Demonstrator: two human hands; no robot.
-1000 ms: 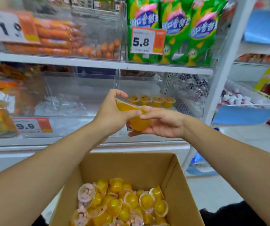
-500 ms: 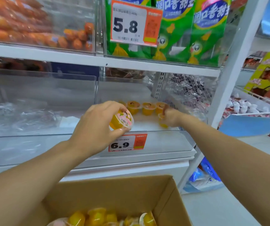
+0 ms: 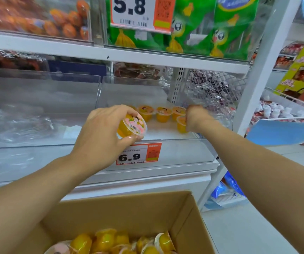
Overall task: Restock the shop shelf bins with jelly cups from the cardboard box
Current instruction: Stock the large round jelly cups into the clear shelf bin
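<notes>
My left hand (image 3: 99, 136) grips a yellow jelly cup (image 3: 131, 126) with a pink printed lid, tilted toward me, at the front edge of the clear shelf bin (image 3: 165, 154). My right hand (image 3: 196, 117) reaches inside the bin, its fingers curled around a jelly cup (image 3: 181, 124) at the bin's floor. A row of three jelly cups (image 3: 163, 113) stands upright further back in the bin. Below, the open cardboard box (image 3: 129, 209) holds several more yellow cups (image 3: 110, 241).
A 6.9 price tag (image 3: 138, 154) hangs on the bin front. A clear bin (image 3: 37, 110) to the left holds clear wrappers. A wire mesh divider (image 3: 215, 88) borders the bin's right side. Green snack bags (image 3: 202, 24) fill the shelf above. A white upright post (image 3: 257, 79) stands to the right.
The view moved closer to the bin. My right hand lowered its cup to the bin floor beside the row. My left hand held its cup near the front edge throughout.
</notes>
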